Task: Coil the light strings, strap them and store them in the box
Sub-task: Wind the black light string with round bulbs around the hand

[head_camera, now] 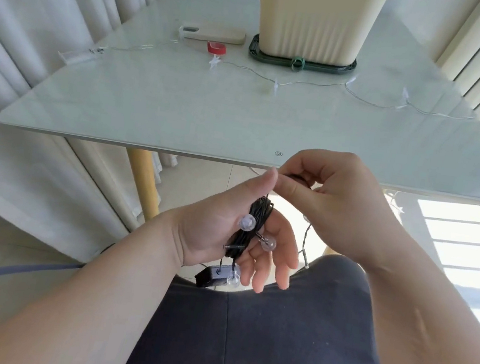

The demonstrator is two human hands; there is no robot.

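Left hand [213, 230], right hand [334, 201] grip light string [256, 215] — beside table edge [115, 140].

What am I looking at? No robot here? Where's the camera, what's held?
No machine: these are a person's two bare hands, filmed by one wide-angle camera worn on the head, looking forward and down. The left hand holds a coiled black light string with clear round bulbs. The right hand pinches its wire near the left thumb. On the glass table lie a clear-wired light string, a red strap, a green strap, a phone, and a cream box standing on a dark green base.
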